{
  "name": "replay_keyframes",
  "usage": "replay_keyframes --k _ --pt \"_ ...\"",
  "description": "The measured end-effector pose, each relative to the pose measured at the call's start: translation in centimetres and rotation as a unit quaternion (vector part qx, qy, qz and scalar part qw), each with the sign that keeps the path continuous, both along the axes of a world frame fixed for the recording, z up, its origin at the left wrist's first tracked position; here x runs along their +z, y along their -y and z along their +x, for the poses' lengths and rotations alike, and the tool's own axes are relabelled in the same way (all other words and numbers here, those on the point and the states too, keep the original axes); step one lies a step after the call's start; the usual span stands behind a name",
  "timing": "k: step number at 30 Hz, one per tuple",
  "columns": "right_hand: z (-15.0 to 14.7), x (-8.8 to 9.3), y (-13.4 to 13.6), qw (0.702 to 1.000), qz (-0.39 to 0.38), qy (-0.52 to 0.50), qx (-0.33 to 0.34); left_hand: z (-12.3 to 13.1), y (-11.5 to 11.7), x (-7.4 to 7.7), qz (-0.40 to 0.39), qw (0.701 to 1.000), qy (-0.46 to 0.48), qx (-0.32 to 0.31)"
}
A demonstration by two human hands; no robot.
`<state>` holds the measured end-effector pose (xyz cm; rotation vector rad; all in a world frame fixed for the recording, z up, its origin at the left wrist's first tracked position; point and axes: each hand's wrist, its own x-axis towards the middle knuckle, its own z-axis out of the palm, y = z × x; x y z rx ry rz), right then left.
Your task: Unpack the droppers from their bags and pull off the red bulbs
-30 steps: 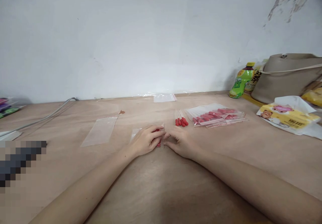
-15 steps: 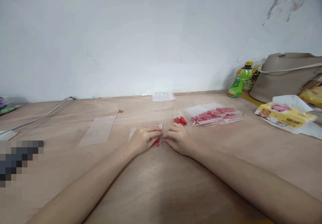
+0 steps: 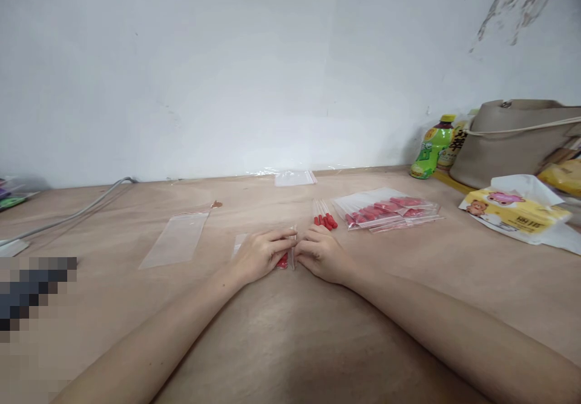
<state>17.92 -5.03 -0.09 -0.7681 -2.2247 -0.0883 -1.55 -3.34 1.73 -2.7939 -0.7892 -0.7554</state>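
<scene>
Small clear plastic zip bag w/ red-tipped sticks (image 3: 285,257) flat mid-counter, long axis running left-right. Left hand (image 3: 258,254) & right hand (image 3: 323,253) palms down, fingertips pinching bag's right end.

Legible text: scant. Yellow tissue pack (image 3: 517,211), right end of the bench (image 3: 281,343): dark printed characters on its front, too small to read. Green bottle (image 3: 430,147) and yellow bottle (image 3: 457,141) by the wall: labels with large characters, not decipherable. No numbers or signs readable elsewhere.

Both hands' fingers (image 3: 279,244) hide most of the small bag (image 3: 285,261).
</scene>
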Motion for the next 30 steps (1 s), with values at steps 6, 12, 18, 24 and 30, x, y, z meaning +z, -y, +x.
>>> replay_keyframes --k 6,12,18,24,30 --pt "-0.09 -0.09 0.06 0.998 0.062 -0.018 0.005 0.12 -0.23 0.49 0.024 0.998 -0.059 -0.029" --pt "-0.03 -0.06 -0.02 0.997 0.074 -0.024 -0.001 -0.14 -0.61 -0.05 0.059 0.997 0.0 -0.051" --pt "-0.16 0.27 0.15 0.996 0.094 -0.005 -0.005 0.06 -0.57 -0.02 0.089 0.995 -0.034 -0.041" --pt "-0.05 0.19 0.09 0.992 0.127 0.009 0.006 0.3 -0.42 0.05 0.104 0.992 -0.041 -0.051" --pt "0.03 0.13 0.14 0.994 0.106 0.019 0.002 0.08 -0.61 0.07 0.06 0.997 -0.021 -0.038"
